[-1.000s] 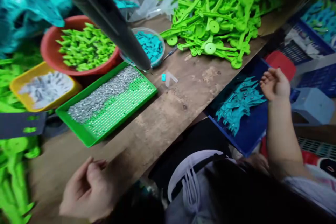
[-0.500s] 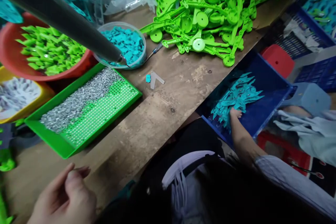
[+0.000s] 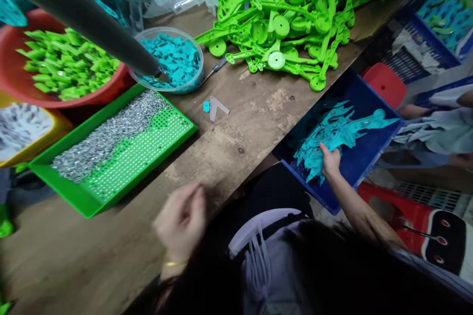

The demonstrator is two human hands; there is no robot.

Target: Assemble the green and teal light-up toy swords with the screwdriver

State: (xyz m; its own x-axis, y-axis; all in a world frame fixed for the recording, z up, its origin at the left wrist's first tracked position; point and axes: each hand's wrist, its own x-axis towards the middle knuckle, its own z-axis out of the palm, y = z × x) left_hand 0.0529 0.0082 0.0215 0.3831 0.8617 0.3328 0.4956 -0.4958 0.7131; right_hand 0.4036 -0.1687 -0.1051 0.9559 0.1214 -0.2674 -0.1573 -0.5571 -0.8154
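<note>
My right hand (image 3: 330, 161) reaches into a deep blue bin (image 3: 373, 155) beside the bench. Its fingers and thumb are closed on a turquoise plastic part (image 3: 356, 125), long and flat with a rounded end, lying over a heap of similar turquoise parts (image 3: 308, 150). Where one piece ends and another begins is hard to see. Over the bench's front edge, my left hand (image 3: 183, 221) is curled into a loose fist, slightly blurred, with nothing showing in it. Farther off on the wood lie a grey V-shaped piece (image 3: 218, 108) and a small turquoise piece (image 3: 206, 107).
A green perforated tray (image 3: 155, 150) holds small metal pieces. Behind it stand a red bowl (image 3: 9, 74) of green parts and a clear tub (image 3: 202, 66) of turquoise bits. A dark tool (image 3: 88, 15) slants overhead. Green parts (image 3: 281, 24) are heaped at the back.
My left hand has moved right along the bench's front edge and its fingers have curled in. The right hand has closed on a turquoise part and lifted it slightly from the heap.
</note>
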